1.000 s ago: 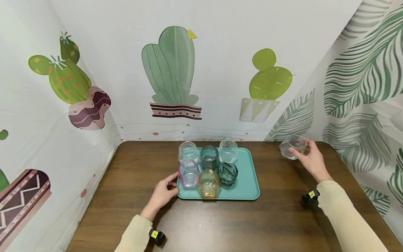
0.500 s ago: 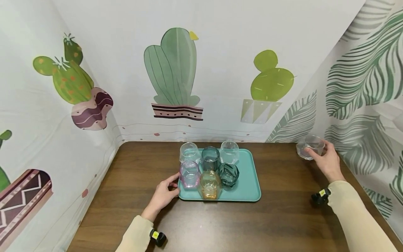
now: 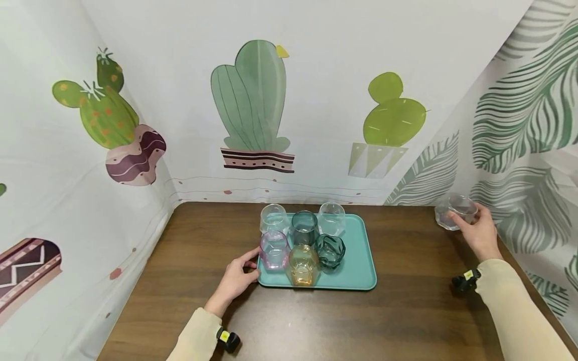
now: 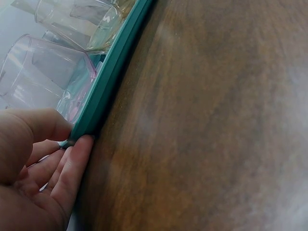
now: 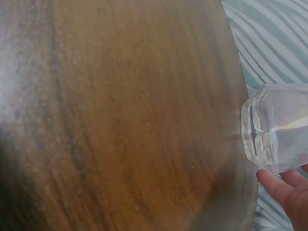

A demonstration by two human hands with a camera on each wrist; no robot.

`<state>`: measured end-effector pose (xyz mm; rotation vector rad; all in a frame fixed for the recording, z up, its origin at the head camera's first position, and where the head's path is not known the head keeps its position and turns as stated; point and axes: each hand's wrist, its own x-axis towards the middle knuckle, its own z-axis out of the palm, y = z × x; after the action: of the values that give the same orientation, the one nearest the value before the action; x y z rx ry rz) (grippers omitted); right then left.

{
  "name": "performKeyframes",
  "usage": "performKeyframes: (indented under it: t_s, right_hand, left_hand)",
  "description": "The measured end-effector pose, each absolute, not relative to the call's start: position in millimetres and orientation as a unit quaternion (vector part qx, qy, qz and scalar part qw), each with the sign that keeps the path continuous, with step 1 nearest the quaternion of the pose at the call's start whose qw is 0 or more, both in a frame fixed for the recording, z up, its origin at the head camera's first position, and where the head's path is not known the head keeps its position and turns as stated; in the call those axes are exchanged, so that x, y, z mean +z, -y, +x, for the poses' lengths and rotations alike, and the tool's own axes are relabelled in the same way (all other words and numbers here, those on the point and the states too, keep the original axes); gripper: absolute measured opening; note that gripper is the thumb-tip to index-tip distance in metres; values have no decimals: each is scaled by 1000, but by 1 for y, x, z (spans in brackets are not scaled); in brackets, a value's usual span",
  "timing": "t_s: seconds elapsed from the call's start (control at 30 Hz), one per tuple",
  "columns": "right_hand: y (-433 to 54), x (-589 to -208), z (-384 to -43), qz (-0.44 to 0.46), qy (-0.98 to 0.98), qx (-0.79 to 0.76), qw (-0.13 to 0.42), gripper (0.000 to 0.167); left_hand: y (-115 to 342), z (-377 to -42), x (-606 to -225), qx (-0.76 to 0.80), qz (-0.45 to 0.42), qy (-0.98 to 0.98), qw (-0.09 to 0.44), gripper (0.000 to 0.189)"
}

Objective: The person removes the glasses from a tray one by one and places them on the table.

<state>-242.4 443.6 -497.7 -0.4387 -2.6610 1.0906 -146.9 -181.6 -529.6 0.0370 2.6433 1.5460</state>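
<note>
A clear faceted glass (image 3: pixel 456 211) is held in my right hand (image 3: pixel 479 233) at the table's back right corner, thumb on its near side. In the right wrist view the glass (image 5: pixel 279 127) shows its thick base close to the tabletop; whether it touches is hard to tell. My left hand (image 3: pixel 237 276) pinches the left front edge of a teal tray (image 3: pixel 356 260), the thumb (image 4: pixel 55 126) at its rim. On the tray stand two clear glasses (image 3: pixel 331 220), a dark grey-blue glass (image 3: pixel 304 229), a pink glass (image 3: pixel 274 253), an amber glass (image 3: pixel 302 268) and a dark green glass (image 3: pixel 330 253).
The brown wooden table (image 3: pixel 343 321) meets a back wall cloth (image 3: pixel 316 125) printed with cacti. A leaf-printed cloth (image 3: pixel 519 130) borders the right edge. The right part of the tray has a bare strip.
My right hand has carried the clear glass farther right, towards the table's back right corner. The left hand stays on the tray edge, and the head view has shifted slightly.
</note>
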Motion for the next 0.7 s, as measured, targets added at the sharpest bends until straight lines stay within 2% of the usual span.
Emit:
performKeyframes:
  t_s: [0.7]
  right_hand:
    - [-446,-499,-235,-120,906,394,92,90]
  left_hand:
    - [182,-146,-530,510,18,-860,30,64]
